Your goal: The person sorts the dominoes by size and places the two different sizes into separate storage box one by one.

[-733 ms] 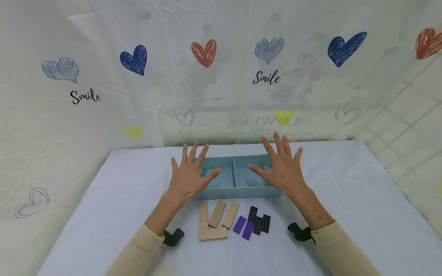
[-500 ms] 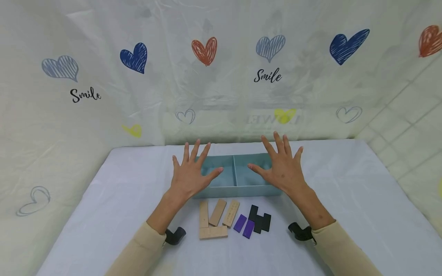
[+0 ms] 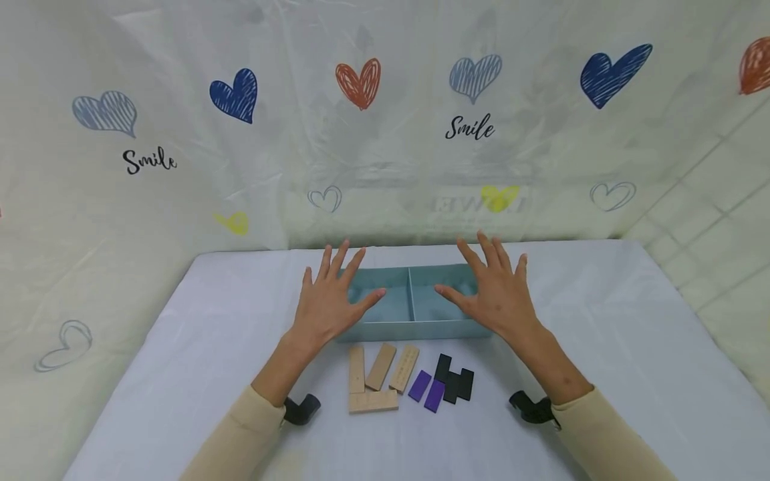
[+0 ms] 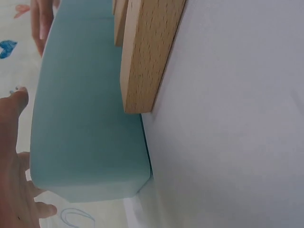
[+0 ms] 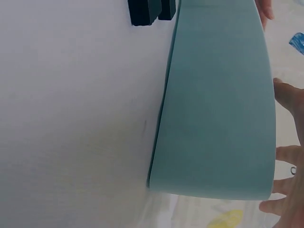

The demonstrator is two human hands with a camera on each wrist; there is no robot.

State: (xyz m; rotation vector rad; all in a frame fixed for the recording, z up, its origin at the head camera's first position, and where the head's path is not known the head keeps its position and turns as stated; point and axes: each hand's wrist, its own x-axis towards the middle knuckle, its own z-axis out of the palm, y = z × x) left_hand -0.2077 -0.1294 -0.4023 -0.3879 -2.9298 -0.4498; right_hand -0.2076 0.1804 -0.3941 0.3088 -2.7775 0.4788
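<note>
Both hands hover with spread fingers over a teal two-compartment box point(image 3: 415, 330). My left hand point(image 3: 325, 304) is above the box's left end, holding nothing; my right hand point(image 3: 500, 298) is above its right end, likewise holding nothing. On the near side of the box lie several plain wooden blocks point(image 3: 373, 401), two purple blocks point(image 3: 434, 396) and several black blocks point(image 3: 466, 384). The left wrist view shows a wooden block point(image 4: 149, 57) close up beside the box wall point(image 4: 85, 118). In the right wrist view, black blocks point(image 5: 144, 12) show at the top edge.
A white cloth covers the table point(image 3: 210, 374). Behind it hangs a pale sheet point(image 3: 397, 153) printed with hearts and words. Black wrist-camera mounts point(image 3: 302, 409) stick out from both sleeves, low over the table.
The head view has tilted slightly, so the box, blocks and wall print sit a little higher. Both hands stay spread over the box, barely shifted.
</note>
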